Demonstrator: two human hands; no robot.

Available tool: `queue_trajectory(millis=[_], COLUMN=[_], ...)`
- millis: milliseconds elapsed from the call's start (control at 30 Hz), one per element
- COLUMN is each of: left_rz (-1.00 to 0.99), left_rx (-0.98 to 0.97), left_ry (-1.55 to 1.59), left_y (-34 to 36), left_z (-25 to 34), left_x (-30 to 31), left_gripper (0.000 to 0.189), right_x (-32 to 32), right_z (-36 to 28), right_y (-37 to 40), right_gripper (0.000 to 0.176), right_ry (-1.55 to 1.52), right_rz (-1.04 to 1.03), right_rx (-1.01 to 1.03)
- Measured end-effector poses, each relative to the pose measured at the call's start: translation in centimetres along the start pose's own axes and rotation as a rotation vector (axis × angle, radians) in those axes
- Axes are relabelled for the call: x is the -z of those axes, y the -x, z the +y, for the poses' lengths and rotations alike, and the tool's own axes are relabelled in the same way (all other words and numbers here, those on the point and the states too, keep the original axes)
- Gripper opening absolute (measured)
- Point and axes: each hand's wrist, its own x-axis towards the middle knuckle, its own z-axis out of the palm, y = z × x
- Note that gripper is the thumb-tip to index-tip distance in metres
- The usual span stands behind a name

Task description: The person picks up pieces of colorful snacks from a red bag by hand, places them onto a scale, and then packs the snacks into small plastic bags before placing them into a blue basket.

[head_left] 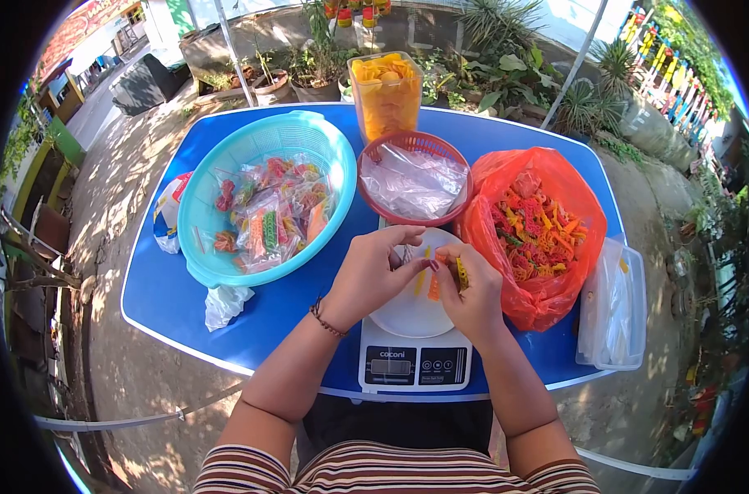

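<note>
Both hands meet over a white plate (409,321) that stands on a kitchen scale (374,377). My left hand (368,276) is closed, thumb and fingers pinched near the plate's upper part, with a clear glint at the fingertips; I cannot tell what it pinches. Fingers of my right hand (475,296) are curled around a yellow snack piece (462,274), its thumb tip close to my left thumb. Below the fingertips show a yellow snack strip (420,281) and an orange snack piece (434,288), over the plate. Just beyond the hands sits a red basket (415,221) of clear plastic bags (414,181).
At left, a turquoise basin (195,262) holds several filled packets. An orange-red plastic bag (518,303) of colourful snacks stands right, beside a clear box (630,329). A tall container (387,99) of yellow chips is at the back. Crumpled white plastic (228,306) lies on the blue table (308,362).
</note>
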Motion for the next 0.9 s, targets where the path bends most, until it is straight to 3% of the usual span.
queue_trajectory(millis=[267, 367, 467, 567, 700, 900], left_rz=[0.183, 0.193, 0.194, 0.223, 0.135, -0.115], left_rx=[-0.239, -0.285, -0.335, -0.441, -0.528, -0.559], left_ry=[-0.174, -0.185, -0.266, -0.361, -0.377, -0.558], left_y=[1.8, 1.5, 1.7, 1.5, 0.6, -1.9], left_z=[-1.0, -1.0, -0.7, -0.4, 1.2, 4.5], left_x=[-0.8, -1.1, -1.0, -1.1, -1.9, -4.4], left_gripper=[0.038, 0.038, 0.038, 0.039, 0.034, 0.033], right_x=[1.0, 0.4, 0.6, 3.1, 3.6, 6.9], right_z=[-0.1, -0.6, 0.6, -0.1, 0.1, 2.3], right_y=[0.0, 0.4, 0.2, -1.1, -1.2, -1.7], right_gripper=[0.036, 0.036, 0.035, 0.033, 0.032, 0.031], right_ry=[-0.008, -0.113, -0.044, 0.257, 0.363, 0.612], right_rz=[-0.087, 0.066, 0.221, 0.191, 0.152, 0.254], right_rx=[0.060, 0.102, 0.322, 0.431, 0.329, 0.154])
